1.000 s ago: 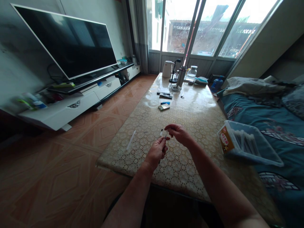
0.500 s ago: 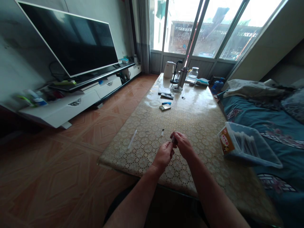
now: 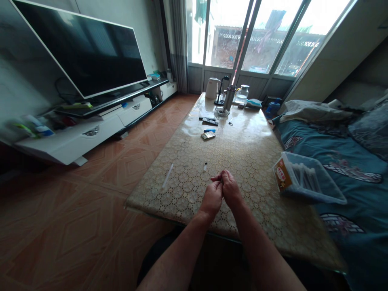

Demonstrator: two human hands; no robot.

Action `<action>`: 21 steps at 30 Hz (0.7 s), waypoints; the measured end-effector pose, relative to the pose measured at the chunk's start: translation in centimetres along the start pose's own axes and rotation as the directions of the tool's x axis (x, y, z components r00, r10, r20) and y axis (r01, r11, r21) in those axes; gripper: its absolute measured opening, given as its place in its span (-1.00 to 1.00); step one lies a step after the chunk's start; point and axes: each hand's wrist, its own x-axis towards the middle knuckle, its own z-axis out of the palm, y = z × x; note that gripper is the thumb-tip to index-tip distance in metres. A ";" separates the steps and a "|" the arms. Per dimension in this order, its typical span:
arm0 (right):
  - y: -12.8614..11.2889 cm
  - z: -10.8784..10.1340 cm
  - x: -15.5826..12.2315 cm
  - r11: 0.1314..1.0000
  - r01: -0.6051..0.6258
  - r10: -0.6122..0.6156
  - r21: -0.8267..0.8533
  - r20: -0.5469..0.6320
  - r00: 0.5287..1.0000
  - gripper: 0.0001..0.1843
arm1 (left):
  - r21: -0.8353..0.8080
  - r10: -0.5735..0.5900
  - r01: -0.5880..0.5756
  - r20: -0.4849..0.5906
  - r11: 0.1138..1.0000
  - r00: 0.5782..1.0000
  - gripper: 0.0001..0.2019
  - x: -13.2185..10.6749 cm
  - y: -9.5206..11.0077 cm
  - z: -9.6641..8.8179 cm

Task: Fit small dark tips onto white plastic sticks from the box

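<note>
My left hand (image 3: pixel 213 197) and my right hand (image 3: pixel 230 186) meet above the near part of the table, fingers closed together. Between the fingertips is something small and dark, mostly hidden, whose kind I cannot make out. Just beyond my hands lies a short white piece with a dark tip (image 3: pixel 205 166). Farther left, a slim whitish tube (image 3: pixel 167 176) rests on the lace-patterned tablecloth (image 3: pixel 188 194). A clear plastic bin (image 3: pixel 329 184) with an orange label stands to the right, holding several similar pale tubes.
Beyond my hands lie a small flat box (image 3: pixel 208 136), a blue item (image 3: pixel 209 130) and dark strips (image 3: pixel 210 121). At the far end stand a steel thermos (image 3: pixel 229 98), a white kettle (image 3: pixel 212 88) and a glass jug (image 3: pixel 242 94). A blue-covered bed (image 3: pixel 303 137) borders the right side.
My right hand has turned and closed in against the left, so the small dark thing is now more hidden. The whole view has shifted slightly.
</note>
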 end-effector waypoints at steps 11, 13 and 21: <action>0.6 0.3 0.2 0.989 0.022 -0.022 0.146 -0.001 1.000 -0.63 | 0.144 0.060 -0.050 -0.071 0.988 0.996 -0.68 -0.2 0.3 0.3; 0.7 0.0 0.0 0.991 0.009 -0.010 0.136 0.006 1.000 -0.65 | 0.125 0.030 -0.022 -0.068 0.992 0.997 -0.69 0.0 0.0 0.2; 0.5 -3.0 -0.2 0.903 -0.206 0.185 0.378 0.090 0.978 -0.61 | 0.041 -0.237 0.234 0.088 0.971 0.968 -0.86 1.0 -0.2 0.4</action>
